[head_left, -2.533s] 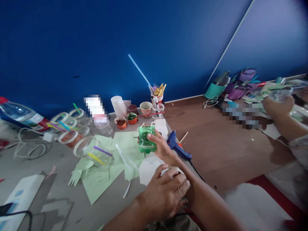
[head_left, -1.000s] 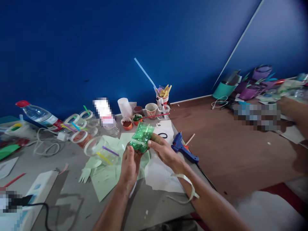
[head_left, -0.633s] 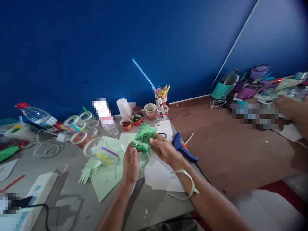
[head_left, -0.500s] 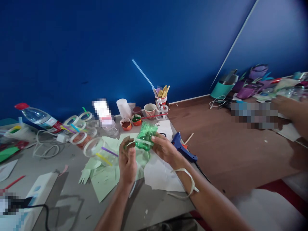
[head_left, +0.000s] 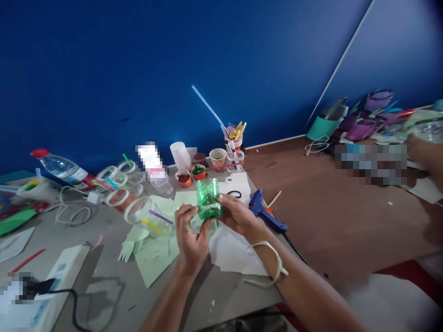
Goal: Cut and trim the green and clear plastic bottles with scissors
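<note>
A cut piece of clear green plastic bottle (head_left: 208, 190) is held up between my two hands above the papers. My right hand (head_left: 238, 213) pinches its right side between thumb and fingers. At the lower left edge, the bent fingers and thumb of my left hand (head_left: 192, 233) close on it. Pale green paper sheets (head_left: 155, 263) and torn white paper (head_left: 231, 251) lie beneath. Just right of my right hand rests a blue glue gun (head_left: 265, 213). A pale band (head_left: 277, 258) circles my right wrist.
Paint cups (head_left: 183, 178) and a cup of wooden sticks (head_left: 236, 133) stand by the wall. Clear tubs (head_left: 138, 213) and a red-capped bottle (head_left: 65, 170) are at left, with a power strip (head_left: 65, 272) in front. Another person's hand (head_left: 425, 150) is far right.
My left hand has shifted right and its fingers now close on the bottle piece's lower edge. The piece has turned more upright. The view has moved slightly.
</note>
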A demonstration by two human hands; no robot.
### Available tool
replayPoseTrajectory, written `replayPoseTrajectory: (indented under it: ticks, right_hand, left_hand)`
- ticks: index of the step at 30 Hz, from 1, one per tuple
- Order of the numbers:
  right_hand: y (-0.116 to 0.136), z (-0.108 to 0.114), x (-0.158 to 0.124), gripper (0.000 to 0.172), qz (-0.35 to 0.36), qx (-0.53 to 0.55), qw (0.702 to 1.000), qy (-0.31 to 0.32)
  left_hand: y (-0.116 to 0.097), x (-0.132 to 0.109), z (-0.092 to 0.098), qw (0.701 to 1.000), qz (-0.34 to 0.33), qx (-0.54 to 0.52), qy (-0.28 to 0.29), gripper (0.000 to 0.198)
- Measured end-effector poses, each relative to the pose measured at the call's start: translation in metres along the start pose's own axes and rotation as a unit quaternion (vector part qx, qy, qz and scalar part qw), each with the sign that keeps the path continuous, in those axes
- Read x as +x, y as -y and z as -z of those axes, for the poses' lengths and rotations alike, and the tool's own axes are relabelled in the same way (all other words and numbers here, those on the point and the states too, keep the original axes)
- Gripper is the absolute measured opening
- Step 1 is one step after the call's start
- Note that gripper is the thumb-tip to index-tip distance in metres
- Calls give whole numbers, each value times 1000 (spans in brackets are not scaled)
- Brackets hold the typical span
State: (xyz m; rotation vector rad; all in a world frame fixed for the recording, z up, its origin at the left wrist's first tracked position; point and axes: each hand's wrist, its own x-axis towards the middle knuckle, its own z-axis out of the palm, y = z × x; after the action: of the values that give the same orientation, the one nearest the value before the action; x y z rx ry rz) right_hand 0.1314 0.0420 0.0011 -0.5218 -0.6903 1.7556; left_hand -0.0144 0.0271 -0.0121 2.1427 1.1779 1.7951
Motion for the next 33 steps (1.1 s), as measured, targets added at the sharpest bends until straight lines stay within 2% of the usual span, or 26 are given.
replayPoseTrajectory:
  ticks: [7,11,14,19,25,33]
  right_hand:
    - [-3,4,2,29,-16,14,1000,-19]
    - [-4,3,3,30,-21,26,999,-12]
    - [-4,3,3,29,-18,36,999,1]
    - [-3,2,1,27,-19,40,999,14]
    - [-2,-1,1,30,-22,49,998,17]
    - [-3,-4,1,26,1,58,998,30]
  left_hand:
    - [-2,1,-1,999,-50,12,-4,32]
    - [-8,4,0,998,-50,30,8,21]
    - [-12,5,1,998,-45,30,8,21]
    - [-13,4,2,997,-46,63,2,41]
    - [-9,3,4,991,-101,86,-4,40]
    - [-9,2,4,986,-108,127,-9,33]
